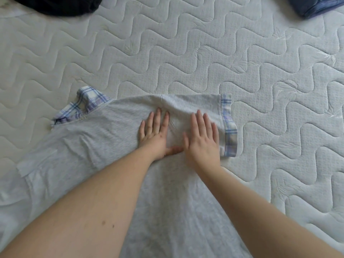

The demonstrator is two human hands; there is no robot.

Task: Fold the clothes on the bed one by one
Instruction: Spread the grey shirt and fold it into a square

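Observation:
A light grey garment with blue plaid trim lies spread on the white quilted mattress, reaching from the near edge to the middle. Its plaid collar sticks out at the upper left, and a plaid cuff edges a folded sleeve at the right. My left hand lies flat on the grey cloth with straight fingers. My right hand presses flat beside it on the folded sleeve, fingers straight and slightly blurred. The two thumbs nearly meet.
A black garment lies bunched at the far left edge of the mattress. A dark blue garment lies at the far right corner. Bare quilted mattress stretches between them and to the right of the grey garment.

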